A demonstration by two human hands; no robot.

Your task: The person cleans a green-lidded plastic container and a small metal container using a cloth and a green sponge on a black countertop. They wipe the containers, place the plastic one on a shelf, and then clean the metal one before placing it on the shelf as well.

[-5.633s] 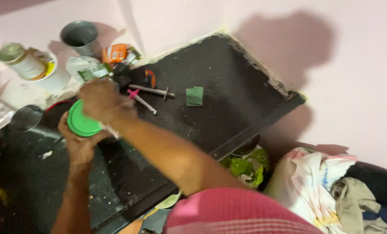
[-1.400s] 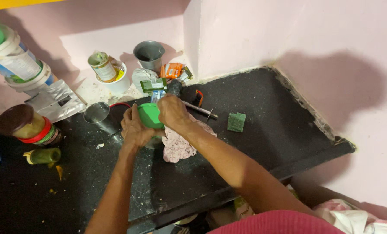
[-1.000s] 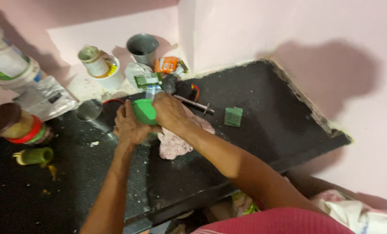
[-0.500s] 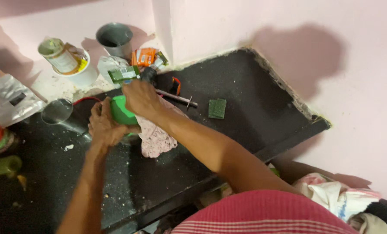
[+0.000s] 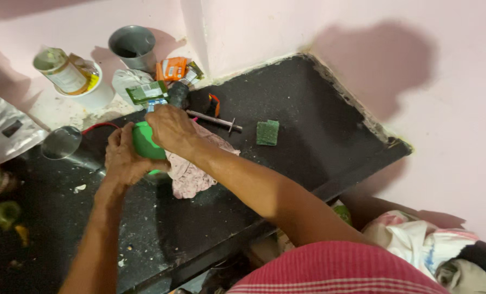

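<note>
My left hand point(image 5: 124, 158) wraps around a green plastic container point(image 5: 145, 142) from the left and holds it over the black stone counter point(image 5: 308, 136). My right hand point(image 5: 169, 128) is closed over the container's top from the right. Just under my right wrist lies a crumpled pink cloth point(image 5: 191, 169) on the counter. The lower part of the green container is hidden behind my fingers.
A green scrub pad point(image 5: 267, 132) and a thin metal tool point(image 5: 216, 120) lie to the right. A steel glass point(image 5: 62, 142) lies on its side at the left. A grey cup point(image 5: 132, 46), a jar point(image 5: 63, 69), packets point(image 5: 172, 68) and a foil bag point(image 5: 6, 128) crowd the back. Clothes point(image 5: 417, 245) are piled at lower right.
Both hands have stayed on the green container and shifted a little with it; the view has swung about, so the counter's things sit differently in frame.
</note>
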